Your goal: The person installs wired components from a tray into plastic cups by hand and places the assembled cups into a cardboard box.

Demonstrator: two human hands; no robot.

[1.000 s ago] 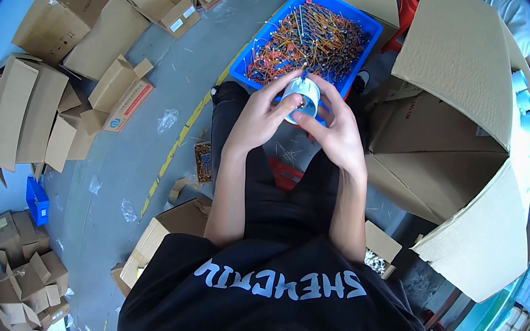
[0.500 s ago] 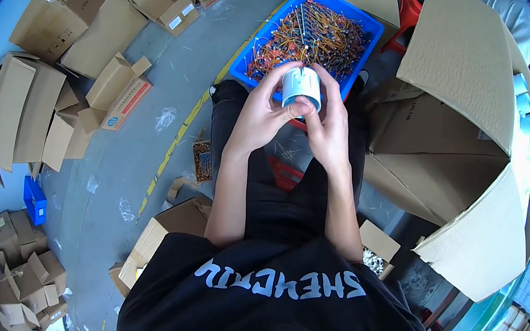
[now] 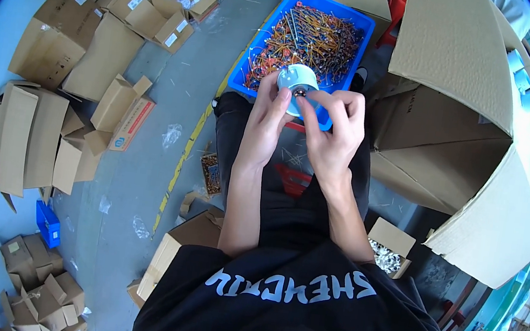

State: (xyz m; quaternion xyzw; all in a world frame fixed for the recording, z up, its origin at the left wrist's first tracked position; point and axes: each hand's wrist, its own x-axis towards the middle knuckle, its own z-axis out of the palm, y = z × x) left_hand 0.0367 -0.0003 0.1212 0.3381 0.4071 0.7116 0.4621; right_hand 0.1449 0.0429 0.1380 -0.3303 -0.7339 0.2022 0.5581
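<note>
"Head view: what is the left hand (image 3: 264,122) doing?"

"It's holding a white cup-shaped piece (image 3: 299,75) above the blue bin (image 3: 364,38)."

"And the right (image 3: 337,125)?"

"Its thumb and forefinger are reaching narrowly to the opening; whether they're gripping, I can't tell."

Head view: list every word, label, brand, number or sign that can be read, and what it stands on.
Black T-shirt: large pale lettering across the chest, legible but not copied out here.
Carton with a red-printed side: print and a blue mark, too small to read.
Small open carton: white labels, too small.
Tall brown carton: dark print, too small.
White cup-shaped part: no lettering can be made out.
</note>
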